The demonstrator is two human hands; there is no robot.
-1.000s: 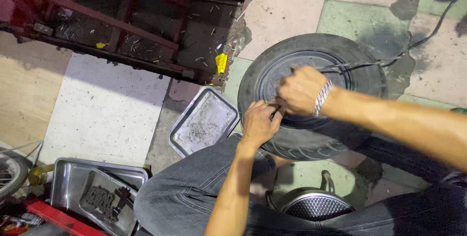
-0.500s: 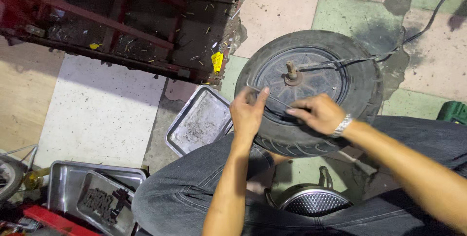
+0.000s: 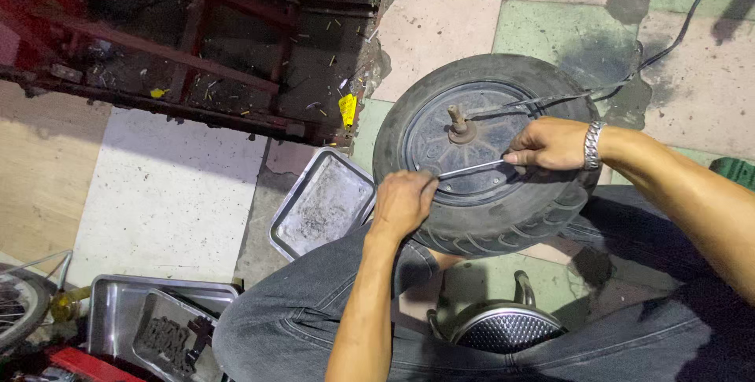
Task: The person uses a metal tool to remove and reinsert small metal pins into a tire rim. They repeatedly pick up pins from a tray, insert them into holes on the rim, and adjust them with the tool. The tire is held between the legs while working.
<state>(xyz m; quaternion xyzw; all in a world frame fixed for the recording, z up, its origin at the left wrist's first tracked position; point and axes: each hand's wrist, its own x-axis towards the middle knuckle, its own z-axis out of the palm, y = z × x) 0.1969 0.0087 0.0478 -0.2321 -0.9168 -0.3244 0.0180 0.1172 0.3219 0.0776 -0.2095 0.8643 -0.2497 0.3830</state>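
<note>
your right hand [image 3: 550, 144] fingers closed on thin metal rod [image 3: 470, 169] laid across wheel [image 3: 487, 154] hub, your left hand [image 3: 403, 202] fingers curled gripping tyre edge at rod tip, wheel on tiled floor against your knees, tray [image 3: 322, 205] just beside

tiled floor [image 3: 464, 16] under wheel [image 3: 487, 154], tray [image 3: 322, 205]

A metal tray [image 3: 322, 205] lies near a red frame [image 3: 157, 51] on tiled floor [image 3: 456, 12].

A black wheel [image 3: 487, 154] lies flat in the upper middle of the frame, its axle [image 3: 457, 118] sticking up. A thin metal rod [image 3: 472, 169] lies across its hub.
</note>
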